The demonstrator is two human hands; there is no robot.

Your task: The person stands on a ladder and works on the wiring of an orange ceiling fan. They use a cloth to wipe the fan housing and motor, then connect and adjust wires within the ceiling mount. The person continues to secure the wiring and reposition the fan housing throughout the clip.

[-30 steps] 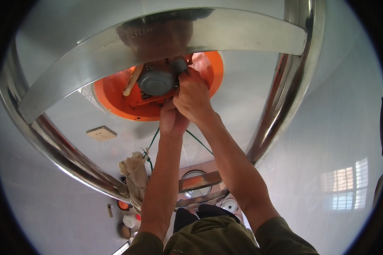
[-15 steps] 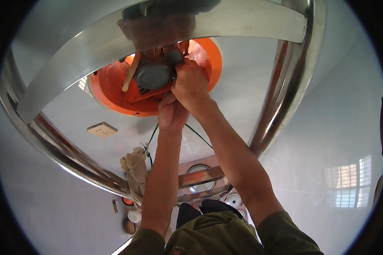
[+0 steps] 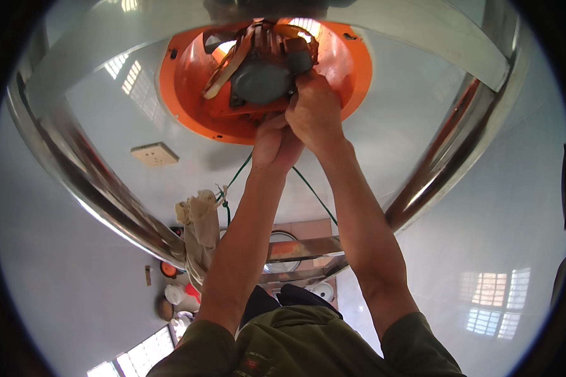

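A grey motor point(image 3: 261, 83) is mounted inside a round orange housing point(image 3: 358, 81) set in the pale wall. On the motor's right side is a small grey box point(image 3: 299, 61). My right hand point(image 3: 316, 113) is closed just below that box, against the motor's edge; whatever its fingers grip is hidden. Lower and to the left, my left hand point(image 3: 277, 141) is turned palm up, with fingers curled under the motor at the housing's lower rim. Its fingertips are covered by the right hand and the housing. A yellowish strip point(image 3: 226, 74) hangs at the motor's left.
A shiny metal ladder frames the view, with its left rail point(image 3: 88, 163), right rail point(image 3: 446, 144) and a broad top bar point(image 3: 421, 31). A cloth bag point(image 3: 198, 217) hangs at the left. Green cord point(image 3: 314, 191) runs behind my forearms. A socket plate point(image 3: 155, 154) sits on the wall.
The view has shifted, so the housing and motor appear farther right and less covered by the top bar. Both hands remain at the same part of the motor, with little change in grip.
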